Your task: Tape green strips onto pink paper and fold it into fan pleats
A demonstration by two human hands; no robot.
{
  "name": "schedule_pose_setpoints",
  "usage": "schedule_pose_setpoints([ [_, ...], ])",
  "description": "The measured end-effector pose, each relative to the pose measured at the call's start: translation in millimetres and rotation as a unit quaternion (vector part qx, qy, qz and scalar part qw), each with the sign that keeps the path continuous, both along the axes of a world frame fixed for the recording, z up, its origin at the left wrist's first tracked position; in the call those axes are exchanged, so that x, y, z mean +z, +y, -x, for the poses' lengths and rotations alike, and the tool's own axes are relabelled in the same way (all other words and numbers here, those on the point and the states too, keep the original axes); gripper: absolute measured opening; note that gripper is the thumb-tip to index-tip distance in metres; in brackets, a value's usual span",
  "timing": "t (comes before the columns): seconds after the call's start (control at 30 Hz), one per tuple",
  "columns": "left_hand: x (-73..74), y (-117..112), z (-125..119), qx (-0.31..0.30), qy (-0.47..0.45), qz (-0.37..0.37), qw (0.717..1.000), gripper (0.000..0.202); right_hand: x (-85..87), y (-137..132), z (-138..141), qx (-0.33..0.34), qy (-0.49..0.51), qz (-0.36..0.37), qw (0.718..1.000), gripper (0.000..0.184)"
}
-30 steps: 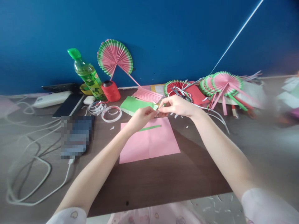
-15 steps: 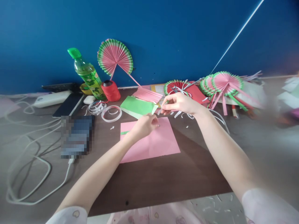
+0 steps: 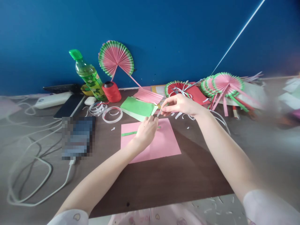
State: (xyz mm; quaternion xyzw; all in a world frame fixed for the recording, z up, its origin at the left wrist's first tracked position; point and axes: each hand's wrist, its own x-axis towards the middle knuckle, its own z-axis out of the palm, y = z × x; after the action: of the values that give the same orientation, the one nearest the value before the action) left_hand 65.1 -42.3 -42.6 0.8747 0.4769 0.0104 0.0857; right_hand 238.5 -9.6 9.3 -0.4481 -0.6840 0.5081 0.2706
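My left hand (image 3: 147,131) is over a pink paper sheet (image 3: 167,139), fingers pinched together at its top edge. Just up and to the right, my right hand (image 3: 179,105) has its thumb and forefinger pressed together. Between the two sets of fingertips shows a thin pale strip (image 3: 158,113), perhaps tape or its backing, with both hands at its ends. On the pink sheet lies a narrow green paper strip (image 3: 129,133), partly hidden by my left hand. Green paper (image 3: 138,106) rests behind, beside a pleated pink piece (image 3: 150,95).
A pink and green folded fan (image 3: 116,57) leans on the blue wall. Left stand a drink bottle (image 3: 89,76), red thread spool (image 3: 112,92), tape roll (image 3: 112,114) and a cabled phone (image 3: 78,137). More fans (image 3: 226,82), red paper (image 3: 198,94) and scissors (image 3: 175,90) lie right.
My left hand has moved slightly right and up, bringing its fingertips close to my right hand's. More of the green strip now shows on the pink sheet. My right hand barely moved.
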Motion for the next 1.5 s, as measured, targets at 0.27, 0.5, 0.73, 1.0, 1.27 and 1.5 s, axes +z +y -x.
schedule_pose_setpoints([
  [0.27, -8.2, 3, 3, -0.007, -0.078, 0.066, 0.995, 0.016, -1.9, 1, -1, 0.007, -0.002, 0.005, 1.000, 0.017],
  [0.5, -10.2, 12, 12, -0.034, -0.164, 0.091, 0.982, 0.012, -0.7, 1, -1, 0.014, -0.015, 0.002, 1.000, 0.014],
  [0.73, -9.8, 15, 13, -0.048, -0.166, 0.119, 0.978, 0.012, -0.9, 1, -1, 0.016, -0.013, 0.007, 1.000, 0.012],
  [1.0, -10.1, 21, 17, -0.094, -0.133, 0.101, 0.981, 0.010, 0.0, 0, -1, 0.018, -0.014, 0.009, 1.000, 0.011],
  [1.27, -9.3, 15, 14, -0.096, -0.130, 0.100, 0.982, 0.011, -1.2, 1, 0, 0.020, -0.010, 0.013, 1.000, 0.014],
  [1.5, -14.2, 17, 14, -0.118, -0.154, 0.100, 0.976, 0.017, -1.3, 1, -1, 0.026, -0.009, 0.014, 1.000, 0.014],
])
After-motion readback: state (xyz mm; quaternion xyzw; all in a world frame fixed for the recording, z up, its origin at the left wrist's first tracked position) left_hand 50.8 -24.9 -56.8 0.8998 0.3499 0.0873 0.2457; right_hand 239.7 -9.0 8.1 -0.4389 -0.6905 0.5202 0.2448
